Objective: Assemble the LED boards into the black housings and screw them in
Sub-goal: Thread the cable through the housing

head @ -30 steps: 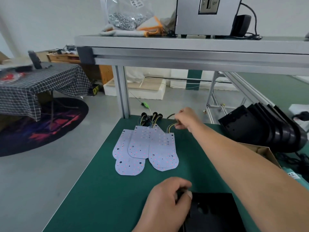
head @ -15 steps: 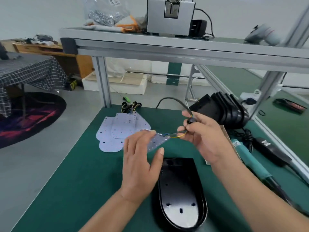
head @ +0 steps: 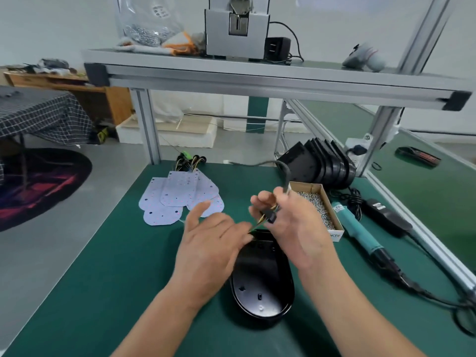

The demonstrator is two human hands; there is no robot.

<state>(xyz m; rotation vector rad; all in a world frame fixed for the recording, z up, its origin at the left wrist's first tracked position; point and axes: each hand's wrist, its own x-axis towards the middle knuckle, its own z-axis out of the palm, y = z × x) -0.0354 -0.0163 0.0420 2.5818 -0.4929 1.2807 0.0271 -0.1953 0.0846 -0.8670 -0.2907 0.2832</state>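
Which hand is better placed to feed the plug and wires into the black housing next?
Right, probably. The right hand pinches the plug close over the far end of the black housing. The left hand hovers beside it with straight fingers, gripping nothing I can see.

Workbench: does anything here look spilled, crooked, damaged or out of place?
Nothing stands out. The screws are inside their box, the LED boards lie in a loose overlapping pile, the black housing sits flat, open side up, and the right hand pinches a wired connector.
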